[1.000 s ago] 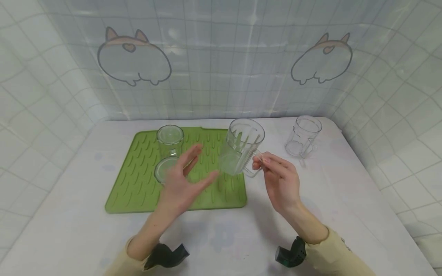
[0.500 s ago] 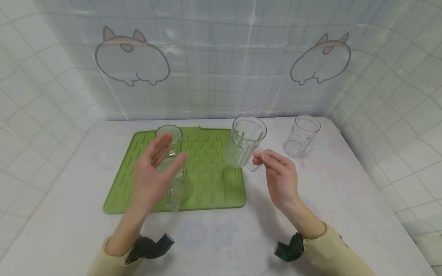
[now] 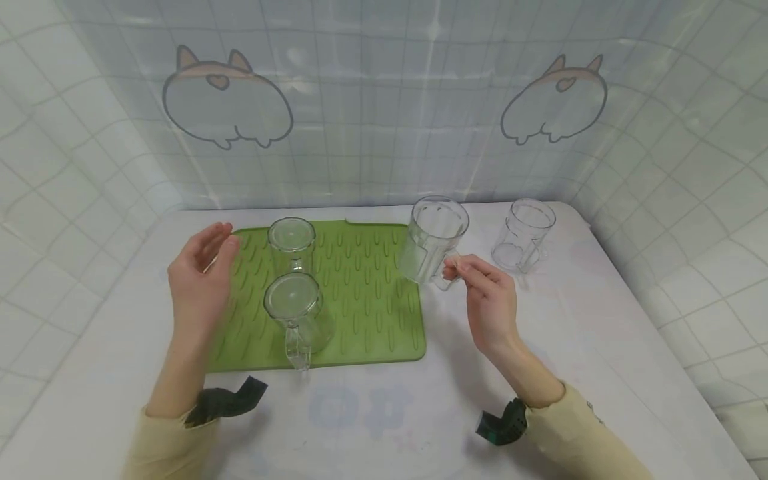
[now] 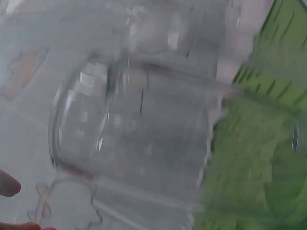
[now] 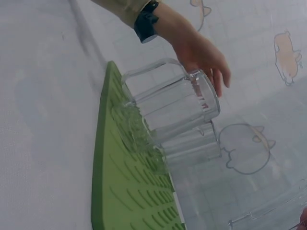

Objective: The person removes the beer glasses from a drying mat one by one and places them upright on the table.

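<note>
My right hand pinches the handle of a clear glass mug, which is mouth up with its base overlapping the mat's right edge in the head view. Its fingertips show at the corner of the right wrist view. My left hand, fingers loosely bent and holding nothing, is beside the left edge of the green ridged drying mat. Two more glass mugs stand upside down on the mat: a rear one and a front one with its handle toward me. A blurred mug fills the left wrist view.
Another clear glass mug stands mouth up on the white tabletop at the back right. A tile-patterned curtain with cartoon animal drawings closes off the back, and similar sheets line both sides.
My left hand has swung left, from in front of the upside-down mugs to beside the mat. The right hand's mug has shifted slightly back and to the right.
</note>
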### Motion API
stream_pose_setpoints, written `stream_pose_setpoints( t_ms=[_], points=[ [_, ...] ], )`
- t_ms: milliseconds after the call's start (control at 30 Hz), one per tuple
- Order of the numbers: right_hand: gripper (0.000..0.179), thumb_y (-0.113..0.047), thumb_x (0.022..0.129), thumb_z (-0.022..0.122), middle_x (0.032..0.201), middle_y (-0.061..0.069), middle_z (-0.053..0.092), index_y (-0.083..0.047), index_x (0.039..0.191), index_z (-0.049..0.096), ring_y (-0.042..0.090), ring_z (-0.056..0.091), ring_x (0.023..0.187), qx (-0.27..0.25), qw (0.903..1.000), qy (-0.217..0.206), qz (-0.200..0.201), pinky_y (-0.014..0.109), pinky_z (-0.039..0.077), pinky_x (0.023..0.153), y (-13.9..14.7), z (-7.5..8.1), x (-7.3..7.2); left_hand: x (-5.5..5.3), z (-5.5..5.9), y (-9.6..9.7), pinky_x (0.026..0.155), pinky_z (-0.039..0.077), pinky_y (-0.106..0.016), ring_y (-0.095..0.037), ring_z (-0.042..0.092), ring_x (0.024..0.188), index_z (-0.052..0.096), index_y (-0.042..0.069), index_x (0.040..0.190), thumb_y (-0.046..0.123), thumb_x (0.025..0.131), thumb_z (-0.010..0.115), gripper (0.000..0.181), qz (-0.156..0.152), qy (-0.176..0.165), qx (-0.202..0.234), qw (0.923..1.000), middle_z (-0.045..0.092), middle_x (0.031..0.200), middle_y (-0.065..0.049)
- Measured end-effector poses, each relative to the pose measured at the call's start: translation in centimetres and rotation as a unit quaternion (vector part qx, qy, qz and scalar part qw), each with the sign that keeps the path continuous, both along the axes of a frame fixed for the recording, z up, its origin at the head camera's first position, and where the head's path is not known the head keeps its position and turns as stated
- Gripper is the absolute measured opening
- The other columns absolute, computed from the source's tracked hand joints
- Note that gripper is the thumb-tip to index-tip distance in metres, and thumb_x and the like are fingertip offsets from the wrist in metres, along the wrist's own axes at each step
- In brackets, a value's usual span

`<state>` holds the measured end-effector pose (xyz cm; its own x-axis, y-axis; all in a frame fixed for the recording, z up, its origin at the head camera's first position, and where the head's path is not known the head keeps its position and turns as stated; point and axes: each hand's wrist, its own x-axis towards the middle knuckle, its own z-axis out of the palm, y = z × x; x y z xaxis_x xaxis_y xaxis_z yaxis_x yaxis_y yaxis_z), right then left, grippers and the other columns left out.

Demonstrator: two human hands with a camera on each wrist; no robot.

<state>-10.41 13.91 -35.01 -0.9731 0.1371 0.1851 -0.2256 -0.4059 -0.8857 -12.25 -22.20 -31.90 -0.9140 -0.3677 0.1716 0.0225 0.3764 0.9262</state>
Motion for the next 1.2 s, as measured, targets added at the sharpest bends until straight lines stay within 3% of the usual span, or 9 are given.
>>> stream_pose_setpoints(
  t_ms=[133,267,367,467,567,800,933,1067,1200],
  points=[
    [0.034,0.007,0.098,0.048,0.083,0.003,0.073,-0.007,0.085,0.076,0.020,0.063,0.081,0.005,0.9999,0.001,-0.009,0.032,0.053,0.092,0.1,-0.1,-0.3,-0.9,-0.9,-2.8,0.118,0.039,-0.029,-0.005,0.051,0.131,0.051,0.019,0.146,0.042,0.102,0.053,0.050,0.016,-0.051,0.005,0.9985,0.060,0.139,0.011],
    [0.032,0.006,0.098,0.049,0.084,0.003,0.073,-0.006,0.085,0.075,0.020,0.062,0.081,0.007,0.9998,-0.001,-0.017,0.033,0.053,0.091,0.3,-0.3,-0.5,-1.6,-2.3,-5.2,0.104,0.044,-0.012,0.000,0.053,0.120,0.050,0.013,0.147,0.043,0.102,0.051,0.054,-0.002,-0.086,-0.009,0.9962,0.062,0.126,0.019],
    [0.032,0.005,0.099,0.049,0.083,0.003,0.073,-0.006,0.085,0.075,0.020,0.062,0.080,0.008,0.9998,-0.004,-0.020,0.032,0.053,0.091,0.5,-0.4,-0.6,-2.0,-3.4,-6.5,0.089,0.047,-0.004,0.004,0.053,0.111,0.049,0.008,0.147,0.046,0.102,0.050,0.059,-0.016,-0.111,-0.038,0.9930,0.061,0.128,0.013],
    [0.031,0.005,0.099,0.050,0.083,0.004,0.073,-0.006,0.085,0.076,0.020,0.062,0.080,0.007,0.9997,-0.007,-0.022,0.032,0.053,0.091,0.6,-0.4,-0.8,-2.3,-4.7,-7.8,0.088,0.047,-0.006,0.005,0.052,0.110,0.047,0.006,0.148,0.048,0.102,0.048,0.062,-0.028,-0.130,-0.063,0.9891,0.059,0.135,0.004],
    [0.031,0.005,0.099,0.050,0.083,0.004,0.072,-0.006,0.084,0.075,0.020,0.062,0.080,0.002,0.9997,-0.012,-0.023,0.032,0.052,0.092,0.7,-0.5,-0.9,-2.6,-5.9,-9.1,0.088,0.049,-0.005,0.006,0.053,0.108,0.047,0.003,0.147,0.046,0.102,0.049,0.063,-0.038,-0.133,-0.058,0.9887,0.059,0.132,0.005],
    [0.032,0.005,0.099,0.049,0.081,0.003,0.072,-0.007,0.084,0.075,0.019,0.061,0.079,-0.002,0.9996,-0.017,-0.022,0.032,0.052,0.091,1.0,-0.7,-1.2,-2.9,-8.6,-11.9,0.085,0.050,-0.002,0.013,0.054,0.100,0.047,-0.004,0.144,0.039,0.101,0.055,0.061,-0.081,-0.132,-0.030,0.9875,0.056,0.109,0.026],
    [0.032,0.005,0.099,0.050,0.082,0.002,0.073,-0.007,0.085,0.076,0.018,0.062,0.078,0.000,0.9997,-0.010,-0.024,0.031,0.052,0.090,1.2,-0.8,-1.4,-2.9,-10.0,-13.0,0.082,0.047,0.001,0.016,0.052,0.101,0.047,0.001,0.146,0.036,0.101,0.058,0.058,-0.092,-0.132,-0.043,0.9860,0.062,0.124,0.015],
    [0.029,0.002,0.099,0.052,0.082,0.002,0.073,-0.007,0.086,0.076,0.019,0.062,0.080,0.008,0.9996,-0.010,-0.025,0.032,0.052,0.092,1.4,-0.9,-1.6,-3.0,-11.3,-13.8,0.086,0.048,0.000,0.014,0.054,0.106,0.044,0.005,0.149,0.028,0.099,0.064,0.059,-0.087,-0.131,0.016,0.9875,0.053,0.149,-0.003],
    [0.028,0.001,0.100,0.052,0.081,0.003,0.071,-0.007,0.088,0.076,0.019,0.061,0.082,0.014,0.9994,-0.017,-0.027,0.033,0.048,0.099,1.6,-1.0,-1.8,-3.2,-12.3,-14.1,0.089,0.050,-0.004,0.011,0.060,0.106,0.045,0.004,0.148,0.017,0.095,0.070,0.060,-0.078,-0.107,0.105,0.9856,0.053,0.148,-0.004]
  ],
)
